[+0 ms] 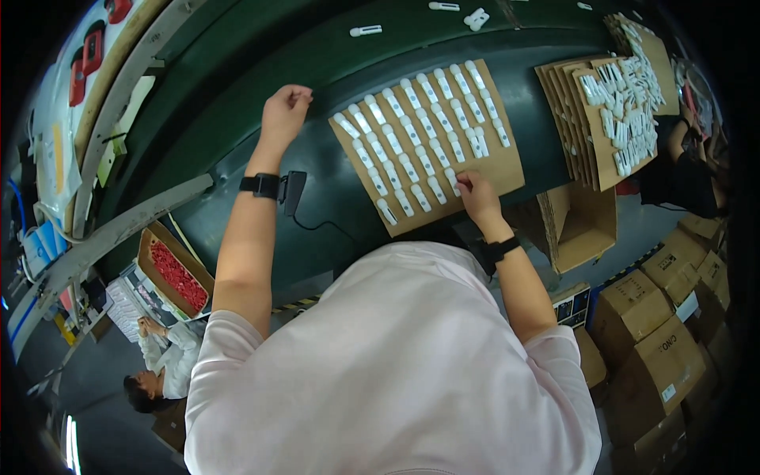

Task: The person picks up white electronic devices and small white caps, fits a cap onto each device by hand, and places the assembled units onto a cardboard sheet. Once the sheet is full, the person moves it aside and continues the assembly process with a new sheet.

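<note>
A flat brown cardboard sheet [504, 170] lies on the dark green work surface, with small elongated white plastic pieces [409, 127] set out on it in slanting rows. Each piece has a rounded end and a small greyish mark; their exact kind I cannot tell. At the sheet's near edge, my right hand [481, 202] pinches one white piece [452, 180] at the end of a row. My left hand [285, 115] hovers over the green surface left of the sheet, its fingers curled together with nothing visible in them. Both wrists wear black bands.
Stacked cardboard sheets [564, 119] heaped with white pieces stand to the right. Loose white pieces [366, 31] lie at the far side. Below right are an open carton [584, 229] and closed boxes [633, 305]. A box of red parts [176, 277] and a co-worker [162, 368] are at left.
</note>
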A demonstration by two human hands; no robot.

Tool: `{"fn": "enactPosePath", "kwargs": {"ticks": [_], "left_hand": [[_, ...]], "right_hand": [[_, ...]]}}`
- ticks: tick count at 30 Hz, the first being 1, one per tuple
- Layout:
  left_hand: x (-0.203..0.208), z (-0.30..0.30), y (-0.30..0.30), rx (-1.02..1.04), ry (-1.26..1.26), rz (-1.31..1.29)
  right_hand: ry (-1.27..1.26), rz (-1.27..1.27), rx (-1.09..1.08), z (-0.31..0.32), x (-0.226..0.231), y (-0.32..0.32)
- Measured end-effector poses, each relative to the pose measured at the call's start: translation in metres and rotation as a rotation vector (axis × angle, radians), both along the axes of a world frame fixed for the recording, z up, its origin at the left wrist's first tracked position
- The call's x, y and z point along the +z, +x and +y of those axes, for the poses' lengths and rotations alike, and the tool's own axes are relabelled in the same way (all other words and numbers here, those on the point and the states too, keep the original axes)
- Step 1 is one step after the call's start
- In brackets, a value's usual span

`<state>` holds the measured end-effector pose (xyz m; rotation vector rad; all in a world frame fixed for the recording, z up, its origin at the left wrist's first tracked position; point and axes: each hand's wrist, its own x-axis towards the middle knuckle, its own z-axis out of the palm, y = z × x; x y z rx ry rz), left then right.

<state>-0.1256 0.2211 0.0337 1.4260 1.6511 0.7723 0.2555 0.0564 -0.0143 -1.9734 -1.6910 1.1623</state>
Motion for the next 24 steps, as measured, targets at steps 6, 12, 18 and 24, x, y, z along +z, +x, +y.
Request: {"fn": "enactPosePath", "kwargs": {"ticks": [6,12,18,24], "left_hand": [[-0.034,0.070,0.034,-0.076,0.096,0.162],[-0.079,0.113,0.059,-0.044,0.361,0.368],[-0.094,0.119,0.048,-0.024,0.354,0.510],[-0.034,0.060,0.034,0.085,0.105,0.068]], "right_hand": [[0.022,0.007,-0.072,-0.004,0.026,0.006],[0.057,-0.064,-0.113,-0.031,0.054,0.029],[0.053,-0.034,-0.080,-0.036,0.076,0.023],[0.172,0.081,0.118,0.010,0.099,-0.011]]}}
